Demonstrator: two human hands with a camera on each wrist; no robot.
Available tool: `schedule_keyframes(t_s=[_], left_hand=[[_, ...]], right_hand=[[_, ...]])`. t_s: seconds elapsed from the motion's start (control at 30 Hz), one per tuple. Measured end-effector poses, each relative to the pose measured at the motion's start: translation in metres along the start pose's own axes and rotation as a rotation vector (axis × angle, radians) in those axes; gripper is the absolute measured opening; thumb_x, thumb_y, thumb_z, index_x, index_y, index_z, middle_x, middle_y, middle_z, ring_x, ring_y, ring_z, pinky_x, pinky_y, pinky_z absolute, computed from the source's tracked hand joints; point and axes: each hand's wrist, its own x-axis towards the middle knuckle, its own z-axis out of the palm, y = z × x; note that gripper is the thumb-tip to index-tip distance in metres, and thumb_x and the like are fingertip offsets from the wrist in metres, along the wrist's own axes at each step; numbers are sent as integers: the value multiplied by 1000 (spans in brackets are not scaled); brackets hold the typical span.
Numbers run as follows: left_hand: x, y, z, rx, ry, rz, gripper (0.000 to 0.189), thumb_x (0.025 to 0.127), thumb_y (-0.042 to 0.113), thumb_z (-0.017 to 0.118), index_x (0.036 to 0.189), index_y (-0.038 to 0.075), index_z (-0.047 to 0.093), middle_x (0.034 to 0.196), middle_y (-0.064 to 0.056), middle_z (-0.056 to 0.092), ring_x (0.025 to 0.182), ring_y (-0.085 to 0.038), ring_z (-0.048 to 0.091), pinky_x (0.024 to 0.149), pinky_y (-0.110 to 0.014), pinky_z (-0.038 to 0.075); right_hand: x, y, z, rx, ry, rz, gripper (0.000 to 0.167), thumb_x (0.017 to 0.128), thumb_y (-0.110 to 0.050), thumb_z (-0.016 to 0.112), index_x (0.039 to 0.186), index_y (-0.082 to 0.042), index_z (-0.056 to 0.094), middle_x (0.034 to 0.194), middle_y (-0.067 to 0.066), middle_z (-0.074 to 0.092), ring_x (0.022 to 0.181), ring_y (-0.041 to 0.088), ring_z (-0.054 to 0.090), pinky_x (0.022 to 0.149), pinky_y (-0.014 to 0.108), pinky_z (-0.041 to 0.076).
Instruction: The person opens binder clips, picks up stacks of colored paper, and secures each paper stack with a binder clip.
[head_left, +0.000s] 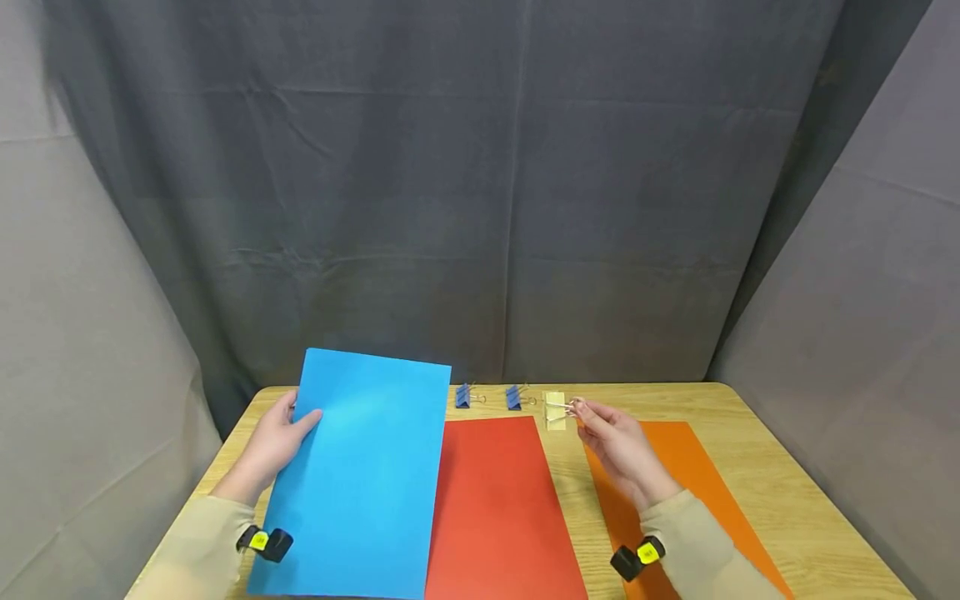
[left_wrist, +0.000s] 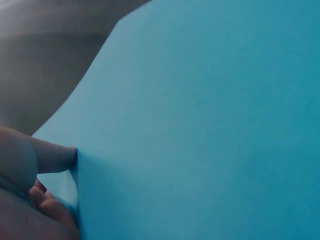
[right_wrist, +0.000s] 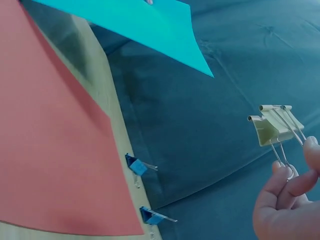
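My left hand (head_left: pixel 272 443) grips a blue sheet of paper (head_left: pixel 367 475) at its left edge, thumb on the front and the other fingers mostly behind it. The sheet is raised and tilted over the table, overlapping a red sheet (head_left: pixel 498 508) in the head view. Between thumb and fingers of my right hand (head_left: pixel 621 450) are the wire handles of a pale yellow binder clip (right_wrist: pixel 280 125). That clip is held up off the table, its rolled edges pointing away from the fingers. Under the right hand lies an orange sheet (head_left: pixel 678 467).
Two blue binder clips, a left one (head_left: pixel 462 396) and a right one (head_left: pixel 513 397), sit near the back edge of the wooden table (head_left: pixel 757 467), just beyond the red sheet. A dark grey curtain (head_left: pixel 420 208) hangs behind, with lighter cloth at both sides.
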Motion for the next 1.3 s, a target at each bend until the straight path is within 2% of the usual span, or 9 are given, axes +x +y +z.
schedule_keyframes(t_s=[0.2,0.37,0.53,0.7,0.9,1.03,1.17,1.23,1.3], left_hand=[[-7,19,-5,15,24,18,63,110,33,49,156,-2,25,154,-33,40,134,-54,49,106,-71,42],[-12,29,-4,-37,5,22,63,110,31,49,157,-3,24,153,-33,40,135,-52,49,107,-69,43],[-18,40,4,-101,-22,38,62,110,28,48,158,-3,22,153,-32,40,136,-51,48,108,-69,42],[-25,52,22,-153,-33,28,62,110,23,49,160,0,22,156,-31,39,138,-52,47,110,-70,39],[-31,60,50,-202,-15,24,55,109,18,50,156,-1,30,149,-30,48,128,-45,57,105,-65,47],[-32,62,66,-236,-10,29,54,108,16,50,155,-3,31,148,-31,49,128,-45,57,104,-63,48],[-33,66,78,-269,-11,36,56,108,14,51,157,-4,29,153,-31,44,135,-48,52,107,-67,44],[-34,68,84,-274,-6,44,55,108,14,52,156,-4,31,152,-32,45,133,-48,53,106,-67,45],[-35,70,89,-271,5,52,54,107,14,52,155,-4,33,151,-31,47,132,-48,54,105,-67,45]], right_hand=[[0,-13,6,-2,-13,-12,52,108,-23,56,147,10,45,104,-16,69,95,2,60,91,16,51],[0,-20,6,-3,-24,-22,48,107,-23,57,143,9,49,103,-15,69,95,3,61,89,17,52],[0,-29,4,-34,-34,-44,49,107,-26,58,143,7,50,104,-16,69,98,4,61,88,17,52],[-1,-40,3,-32,-51,-89,45,106,-23,60,140,6,55,101,-15,71,94,4,60,86,17,52],[-4,-55,5,-43,-74,-130,30,104,-21,63,129,-4,67,102,-14,72,94,4,61,86,17,52],[-4,-62,7,-89,-94,-148,37,104,-22,63,134,1,62,105,-15,71,97,3,60,89,16,52],[-2,-70,10,-154,-122,-162,46,105,-22,63,140,7,55,111,-15,69,102,2,61,93,15,51],[-1,-76,13,-185,-129,-163,48,104,-22,63,141,7,55,114,-12,69,104,4,61,94,16,51],[2,-81,17,-218,-126,-165,49,103,-23,65,140,7,56,115,-9,70,99,7,61,93,17,52]])
